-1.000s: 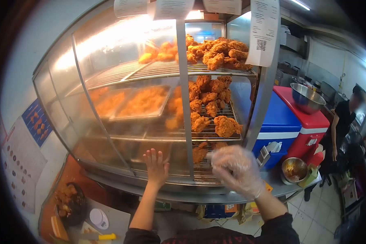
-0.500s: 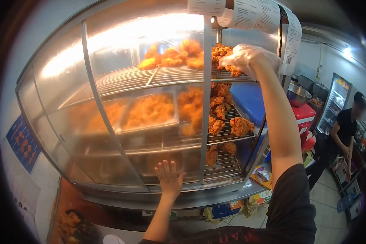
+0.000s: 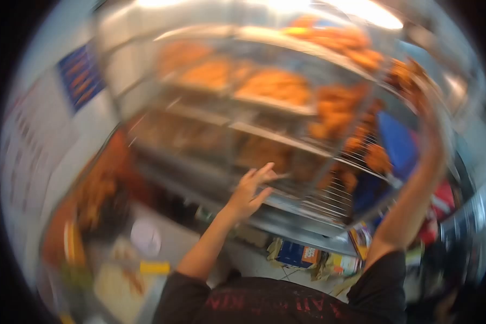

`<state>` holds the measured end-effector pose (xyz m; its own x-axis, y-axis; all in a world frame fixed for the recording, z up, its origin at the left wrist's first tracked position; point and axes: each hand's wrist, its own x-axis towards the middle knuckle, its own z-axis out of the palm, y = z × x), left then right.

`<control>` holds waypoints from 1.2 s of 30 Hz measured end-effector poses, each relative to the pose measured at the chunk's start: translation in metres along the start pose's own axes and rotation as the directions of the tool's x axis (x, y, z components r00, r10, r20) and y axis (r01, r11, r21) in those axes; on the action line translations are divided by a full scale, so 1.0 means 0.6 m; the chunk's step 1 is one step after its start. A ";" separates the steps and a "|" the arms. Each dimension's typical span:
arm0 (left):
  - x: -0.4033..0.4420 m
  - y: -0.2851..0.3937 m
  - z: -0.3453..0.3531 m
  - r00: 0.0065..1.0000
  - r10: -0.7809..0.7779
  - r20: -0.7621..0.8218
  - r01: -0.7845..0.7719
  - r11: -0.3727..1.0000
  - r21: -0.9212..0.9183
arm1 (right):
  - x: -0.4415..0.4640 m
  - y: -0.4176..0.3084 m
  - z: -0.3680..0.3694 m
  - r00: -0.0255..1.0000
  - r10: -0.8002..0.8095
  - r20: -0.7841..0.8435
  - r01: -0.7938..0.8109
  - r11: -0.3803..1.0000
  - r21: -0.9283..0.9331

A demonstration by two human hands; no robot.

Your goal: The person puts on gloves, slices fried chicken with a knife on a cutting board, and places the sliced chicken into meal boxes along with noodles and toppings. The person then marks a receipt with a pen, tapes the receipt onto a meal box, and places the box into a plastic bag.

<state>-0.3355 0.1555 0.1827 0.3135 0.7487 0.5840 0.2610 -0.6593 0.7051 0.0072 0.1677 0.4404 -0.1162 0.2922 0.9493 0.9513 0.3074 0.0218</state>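
Note:
A glass-fronted warmer cabinet (image 3: 319,217) holds fried chicken on several levels. Pieces of fried chicken lie on the top shelf (image 3: 343,42), in a tray on the middle level (image 3: 278,86), and on the wire rack near the open right side (image 3: 378,159). My left hand (image 3: 248,191) is in front of the lower glass, fingers spread and holding nothing. Raised at the cabinet's upper right opening, my right hand (image 3: 422,89) is close to chicken pieces (image 3: 399,74) on the top shelf. Motion smears its fingers, so whether it grips a piece is unclear.
At lower left, a counter bears a pale board (image 3: 113,291), a yellow-handled item (image 3: 154,267), a white round object (image 3: 146,237) and a dark container with fried pieces (image 3: 97,202). Boxes (image 3: 294,254) stand below the cabinet. A blue poster (image 3: 81,78) hangs on the left wall.
The view has tilted down and swung left, showing more counter. My left hand, earlier flat against the glass, now appears angled away from it. My right hand remains near the top shelf.

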 end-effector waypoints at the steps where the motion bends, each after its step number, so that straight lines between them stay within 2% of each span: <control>1: -0.033 -0.009 0.000 0.999 0.055 -0.001 -0.054 0.993 0.101 | -0.031 -0.022 -0.001 1.000 -0.002 0.004 0.001 0.984 0.179; 2: -0.071 0.015 -0.006 1.000 -0.013 0.024 0.010 0.991 0.137 | -0.064 -0.043 0.003 0.999 -0.005 0.044 -0.012 0.930 0.368; 3: -0.117 0.020 -0.007 0.985 -0.157 0.077 0.149 0.984 0.099 | -0.101 -0.069 0.016 0.992 -0.027 0.124 -0.045 0.837 0.545; 4: -0.164 0.035 -0.008 0.954 -0.272 0.126 0.244 0.949 0.199 | -0.137 -0.096 0.028 0.970 -0.069 0.232 -0.110 0.729 0.676; 5: -0.226 0.051 -0.006 0.923 -0.384 0.018 0.372 0.903 0.217 | -0.172 -0.134 0.028 0.868 -0.051 0.494 -0.374 0.590 0.716; 6: -0.280 0.063 -0.003 0.805 -0.572 0.158 0.520 0.808 0.278 | -0.206 -0.201 0.038 0.803 -0.059 0.593 -0.470 0.549 0.691; 7: -0.329 0.076 -0.004 0.637 -0.706 0.309 0.620 0.707 0.340 | -0.240 -0.269 0.051 0.727 -0.066 0.683 -0.563 0.512 0.649; 8: -0.384 0.094 -0.003 0.458 -0.832 0.312 0.688 0.554 0.469 | -0.256 -0.319 0.076 0.366 -0.345 0.864 -0.806 0.347 0.480; 9: -0.434 0.112 -0.003 0.267 -0.913 0.307 0.701 0.403 0.589 | -0.292 -0.388 0.093 0.262 -0.568 0.780 -0.881 0.189 0.433; 10: -0.468 0.129 -0.013 0.089 -0.958 0.274 0.737 0.249 0.628 | -0.353 -0.438 0.114 0.078 -0.528 0.845 -0.924 0.281 0.261; 11: -0.499 0.145 -0.019 -0.089 -0.965 0.245 0.740 0.101 0.665 | -0.414 -0.493 0.141 -0.009 -0.647 0.762 -0.918 0.307 0.250; 12: -0.538 0.170 -0.012 -0.104 -0.967 0.232 0.740 0.081 0.668 | -0.436 -0.547 0.129 -0.132 -0.757 0.640 -0.869 0.399 0.292; 13: -0.588 0.182 -0.012 0.018 -0.999 0.043 0.851 0.038 0.524 | -0.459 -0.617 0.136 -0.225 -0.822 0.523 -0.689 0.514 0.511; 14: -0.625 0.195 -0.012 0.102 -0.981 -0.165 0.934 0.037 0.357 | -0.492 -0.684 0.135 -0.250 -0.888 0.385 -0.695 0.442 0.568; 15: -0.647 0.211 -0.019 0.097 -0.982 -0.162 0.936 0.035 0.349 | -0.514 -0.746 0.113 -0.121 -0.915 0.384 -0.576 0.379 0.724; 16: -0.665 0.227 -0.033 0.070 -0.970 -0.232 0.959 0.002 0.283 | -0.532 -0.807 0.092 0.014 -0.935 0.355 -0.423 0.316 0.849; 17: -0.684 0.243 -0.045 0.040 -0.955 -0.293 0.976 -0.025 0.215 | -0.545 -0.870 0.081 0.085 -0.966 0.245 -0.309 0.208 0.928; 18: -0.704 0.256 -0.056 0.042 -0.958 -0.283 0.976 -0.021 0.216 | -0.561 -0.923 0.079 0.142 -0.982 0.127 -0.182 0.100 0.978; 19: -0.724 0.267 -0.072 0.094 -0.938 -0.332 0.981 0.031 0.190 | -0.595 -0.971 0.090 0.145 -0.980 0.135 -0.182 0.108 0.977; 20: -0.746 0.276 -0.091 0.146 -0.913 -0.381 0.982 0.088 0.167 | -0.635 -1.019 0.104 0.214 -0.977 -0.024 0.061 -0.012 0.998; 21: -0.772 0.282 -0.110 0.156 -0.914 -0.373 0.981 0.099 0.168 | -0.645 -1.048 0.100 0.233 -0.953 -0.192 0.308 -0.115 0.944; 22: -0.801 0.288 -0.129 0.215 -0.877 -0.429 0.973 0.155 0.172 | -0.652 -1.064 0.104 0.224 -0.958 -0.182 0.311 -0.106 0.945; 23: -0.831 0.296 -0.144 0.267 -0.836 -0.479 0.963 0.208 0.173 | -0.641 -1.068 0.095 0.164 -0.974 -0.157 0.296 -0.103 0.950; 24: -0.853 0.309 -0.164 0.272 -0.842 -0.466 0.962 0.221 0.162 | -0.622 -1.070 0.086 0.101 -0.986 -0.129 0.282 -0.096 0.954; 26: -0.881 0.336 -0.204 0.239 -0.772 -0.589 0.969 0.233 0.089 | -0.553 -1.064 0.079 0.181 -0.973 0.146 -0.063 0.136 0.989; 27: -0.888 0.345 -0.220 0.245 -0.777 -0.580 0.966 0.246 0.078 | -0.553 -1.045 0.096 0.269 -0.932 0.243 -0.097 0.225 0.970; 28: -0.893 0.352 -0.237 0.205 -0.759 -0.618 0.965 0.263 -0.002 | -0.553 -1.020 0.116 0.358 -0.871 0.337 -0.137 0.308 0.941; 29: -0.899 0.352 -0.253 0.164 -0.743 -0.649 0.957 0.279 -0.079 | -0.557 -1.005 0.133 0.354 -0.867 0.351 -0.132 0.325 0.936; 30: -0.906 0.342 -0.265 0.211 -0.722 -0.659 0.941 0.332 -0.061 | -0.566 -0.989 0.147 0.095 -0.860 0.501 -0.060 0.497 0.866; 31: -0.907 0.334 -0.276 0.220 -0.733 -0.644 0.938 0.340 -0.066 | -0.581 -0.974 0.153 -0.161 -0.759 0.631 0.054 0.631 0.774; 32: -0.899 0.327 -0.289 0.223 -0.735 -0.640 0.944 0.327 -0.045 | -0.592 -0.965 0.147 -0.165 -0.747 0.644 0.059 0.645 0.762; 34: -0.875 0.314 -0.317 0.231 -0.738 -0.635 0.947 0.320 -0.028 | -0.607 -0.953 0.138 0.078 -0.780 0.620 -0.023 0.621 0.784; 36: -0.854 0.305 -0.343 0.246 -0.700 -0.670 0.944 0.329 0.003 | -0.604 -0.946 0.141 0.078 -0.771 0.632 -0.063 0.629 0.775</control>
<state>-0.6360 -0.3345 0.0953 -0.7175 0.6918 -0.0807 0.3849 0.4904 0.7819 -0.5146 -0.0362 0.0576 -0.9229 0.3582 -0.1410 0.3845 0.8767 -0.2890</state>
